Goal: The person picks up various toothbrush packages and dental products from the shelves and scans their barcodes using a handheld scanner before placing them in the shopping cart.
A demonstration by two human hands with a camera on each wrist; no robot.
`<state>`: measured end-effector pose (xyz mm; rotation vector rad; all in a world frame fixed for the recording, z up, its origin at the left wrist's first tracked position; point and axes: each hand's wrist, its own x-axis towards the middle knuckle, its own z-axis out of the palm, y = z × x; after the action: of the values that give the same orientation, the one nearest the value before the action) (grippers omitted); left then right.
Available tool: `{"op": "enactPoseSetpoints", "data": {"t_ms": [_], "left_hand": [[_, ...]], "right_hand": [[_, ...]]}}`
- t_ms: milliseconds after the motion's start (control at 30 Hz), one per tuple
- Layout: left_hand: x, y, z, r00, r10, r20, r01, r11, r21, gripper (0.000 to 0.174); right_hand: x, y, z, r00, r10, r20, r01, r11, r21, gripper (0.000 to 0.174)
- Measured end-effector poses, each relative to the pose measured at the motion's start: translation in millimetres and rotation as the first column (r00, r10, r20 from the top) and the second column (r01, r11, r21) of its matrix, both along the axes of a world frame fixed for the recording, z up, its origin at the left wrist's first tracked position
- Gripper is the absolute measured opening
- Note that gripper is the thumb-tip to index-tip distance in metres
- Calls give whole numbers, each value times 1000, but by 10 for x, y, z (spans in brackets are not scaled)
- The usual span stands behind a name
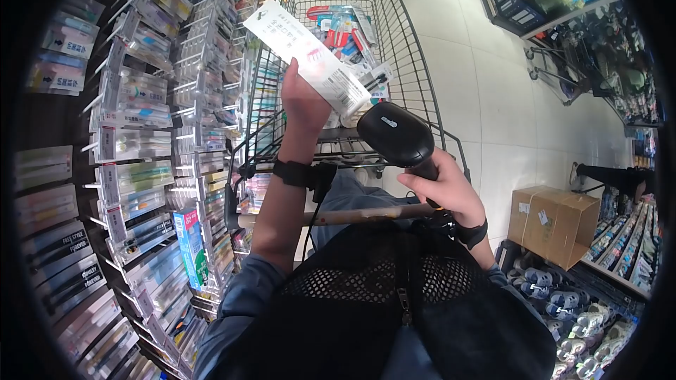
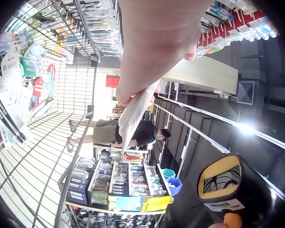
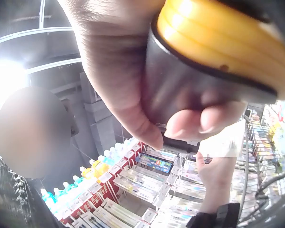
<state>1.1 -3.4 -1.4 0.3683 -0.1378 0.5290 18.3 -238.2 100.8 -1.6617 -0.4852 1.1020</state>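
My left hand (image 1: 304, 98) holds up a long white toothbrush pack (image 1: 308, 56) over the shopping cart (image 1: 412, 63), its printed back facing me. The left wrist view shows the pack (image 2: 138, 111) edge-on, pinched under my fingers (image 2: 156, 47). My right hand (image 1: 443, 186) grips the handle of a black barcode scanner (image 1: 396, 134), whose head sits just below the pack's lower end. In the right wrist view my fingers (image 3: 133, 95) wrap the scanner's black and yellow body (image 3: 213, 52). More toothbrush packs (image 1: 345, 28) lie in the cart.
Racks of hanging toothbrush packs (image 1: 141, 91) fill the left side. A cardboard box (image 1: 553, 222) stands on the floor at the right beside low shelves (image 1: 620, 239). The cart's wooden handle bar (image 1: 352, 217) crosses in front of me. Another person (image 2: 118, 133) stands in the aisle.
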Motion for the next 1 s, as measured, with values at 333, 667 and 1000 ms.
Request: {"op": "enactPoseSetpoints", "data": {"t_ms": [333,667,1000], "left_hand": [[58,37,-267,916,23,-400,73,972,223,39],[55,82,-372,967,-165,-196,114,963,-244,37],[73,50,-309,939,-8,-343,42,995,92,34]], "right_hand": [[40,-15,-49,996,-88,-24,89,995,39,35],[54,71,-43,976,-196,-93,208,969,136,31],[89,156,-98,965,-263,-19,263,961,85,25]]}}
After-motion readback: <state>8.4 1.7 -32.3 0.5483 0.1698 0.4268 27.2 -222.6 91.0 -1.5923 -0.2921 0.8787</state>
